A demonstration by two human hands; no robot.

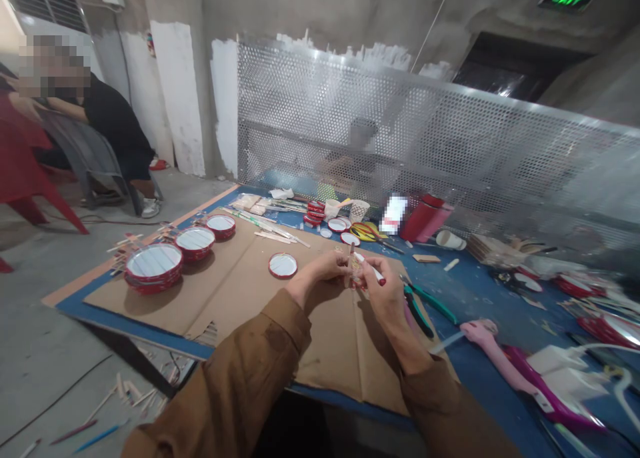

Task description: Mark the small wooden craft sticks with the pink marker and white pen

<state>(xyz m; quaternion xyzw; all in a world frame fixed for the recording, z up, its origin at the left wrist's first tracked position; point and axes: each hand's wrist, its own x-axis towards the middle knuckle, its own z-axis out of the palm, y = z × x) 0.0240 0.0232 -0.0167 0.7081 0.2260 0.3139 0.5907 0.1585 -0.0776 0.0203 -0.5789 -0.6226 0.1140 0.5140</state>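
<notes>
My left hand [334, 266] is closed around a small wooden piece [352, 250] with reddish parts below it; its full shape is hidden by my fingers. My right hand [387, 290] pinches a white pen-like tool [367, 269] with a dark red end, its tip against or close to the small piece. Both hands are above a cardboard sheet [240, 311]. A round red-rimmed disc with a white face [283, 265] lies left of my left hand. Teal-handled pliers [434, 303] rest to the right of my right hand.
Several red drum-like rounds [154, 266] line the table's left side. Scissors with yellow handles [367, 232], a paper cup [359, 210] and a red bottle [421, 218] stand behind. A pink glue gun [493, 351] and purple power strip [570, 411] lie right. A seated person [110, 111] is far left.
</notes>
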